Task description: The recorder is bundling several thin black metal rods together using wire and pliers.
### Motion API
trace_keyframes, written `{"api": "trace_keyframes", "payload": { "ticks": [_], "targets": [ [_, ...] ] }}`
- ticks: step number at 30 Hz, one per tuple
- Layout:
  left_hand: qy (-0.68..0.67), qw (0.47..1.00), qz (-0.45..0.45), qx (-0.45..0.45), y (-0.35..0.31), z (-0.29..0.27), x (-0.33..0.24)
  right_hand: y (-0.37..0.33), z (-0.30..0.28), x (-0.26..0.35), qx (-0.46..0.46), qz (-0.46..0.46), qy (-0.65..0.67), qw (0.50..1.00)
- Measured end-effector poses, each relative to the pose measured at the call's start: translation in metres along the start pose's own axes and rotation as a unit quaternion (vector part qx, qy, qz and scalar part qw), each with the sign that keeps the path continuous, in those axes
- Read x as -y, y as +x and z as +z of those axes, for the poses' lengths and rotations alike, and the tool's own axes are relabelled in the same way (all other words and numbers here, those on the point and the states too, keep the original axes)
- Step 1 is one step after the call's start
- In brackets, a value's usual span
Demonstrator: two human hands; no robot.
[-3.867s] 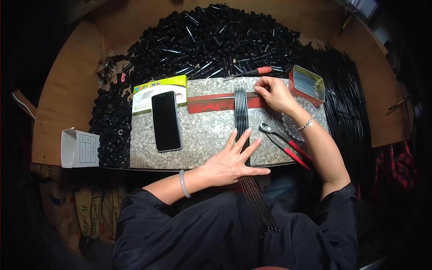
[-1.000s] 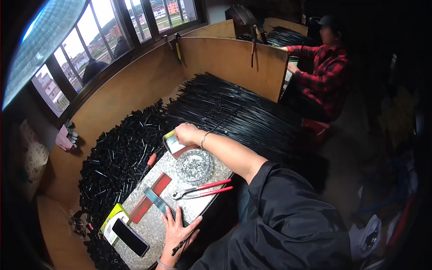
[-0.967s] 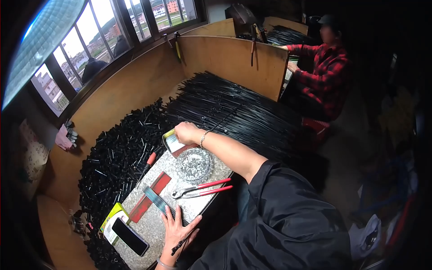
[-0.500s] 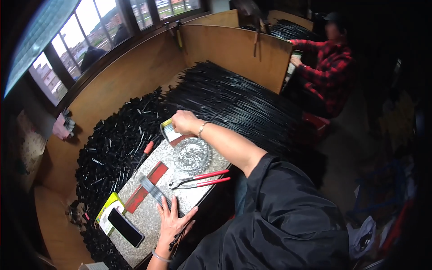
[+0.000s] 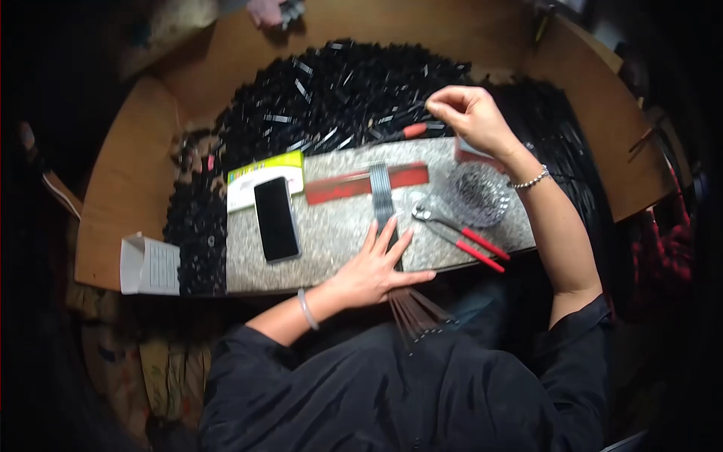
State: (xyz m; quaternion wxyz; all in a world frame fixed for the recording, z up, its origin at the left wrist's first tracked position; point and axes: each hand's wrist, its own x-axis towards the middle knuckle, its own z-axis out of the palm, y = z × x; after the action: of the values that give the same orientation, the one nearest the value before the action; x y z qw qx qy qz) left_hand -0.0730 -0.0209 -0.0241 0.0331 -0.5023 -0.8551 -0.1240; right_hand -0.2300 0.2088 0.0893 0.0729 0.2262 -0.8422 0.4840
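My left hand (image 5: 374,265) lies flat with spread fingers on a row of thin black strips (image 5: 382,192). The strips cross a red bar (image 5: 331,187) on a speckled stone slab (image 5: 331,233), and their other ends fan out below the slab's near edge. My right hand (image 5: 478,120) is raised over the slab's far right, thumb and fingers pinched; anything between them is too small to make out. Beneath it sits a small box (image 5: 473,151), partly hidden. Near it are a clear glass dish (image 5: 480,194) of small pieces and red-handled pliers (image 5: 459,235).
A black phone (image 5: 276,218) rests on a green and white packet (image 5: 248,181) at the slab's left. Behind are heaped short black pieces (image 5: 331,90) and a red-handled tool (image 5: 414,130). Long black rods (image 5: 553,128) lie right, wooden walls (image 5: 414,26) around, a white carton (image 5: 151,264) left.
The view has swung left, away from the windows and the co-worker. My right hand has come up off the small box, fingers pinched. My left hand stays on the strips.
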Motion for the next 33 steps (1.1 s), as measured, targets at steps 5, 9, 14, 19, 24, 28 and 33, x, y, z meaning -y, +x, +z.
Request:
{"api": "trace_keyframes", "payload": {
  "ticks": [5,9,14,19,24,28,33],
  "targets": [
    [0.002,1.000,0.016,-0.001,0.004,0.006,0.006,-0.014,0.055,-0.070,0.032,0.070,-0.112,0.991],
    [-0.019,1.000,0.007,0.000,-0.003,0.007,0.005,-0.012,0.082,-0.080,0.059,0.149,-0.085,0.983],
    [-0.024,1.000,0.009,-0.007,-0.005,0.007,0.002,-0.013,0.092,-0.090,0.096,0.159,-0.031,0.982],
    [-0.019,1.000,0.016,-0.008,-0.003,0.005,0.004,-0.010,0.095,-0.096,0.082,0.159,-0.025,0.984],
    [-0.024,1.000,0.014,-0.010,-0.002,0.006,0.006,-0.008,0.092,-0.098,0.086,0.161,-0.035,0.983],
    [-0.027,0.999,0.015,-0.008,-0.001,0.005,0.006,-0.008,0.093,-0.095,0.084,0.160,-0.035,0.983],
    [-0.028,0.999,0.014,-0.004,-0.001,0.005,0.006,-0.007,0.094,-0.096,0.091,0.158,-0.017,0.983]
  ]
}}
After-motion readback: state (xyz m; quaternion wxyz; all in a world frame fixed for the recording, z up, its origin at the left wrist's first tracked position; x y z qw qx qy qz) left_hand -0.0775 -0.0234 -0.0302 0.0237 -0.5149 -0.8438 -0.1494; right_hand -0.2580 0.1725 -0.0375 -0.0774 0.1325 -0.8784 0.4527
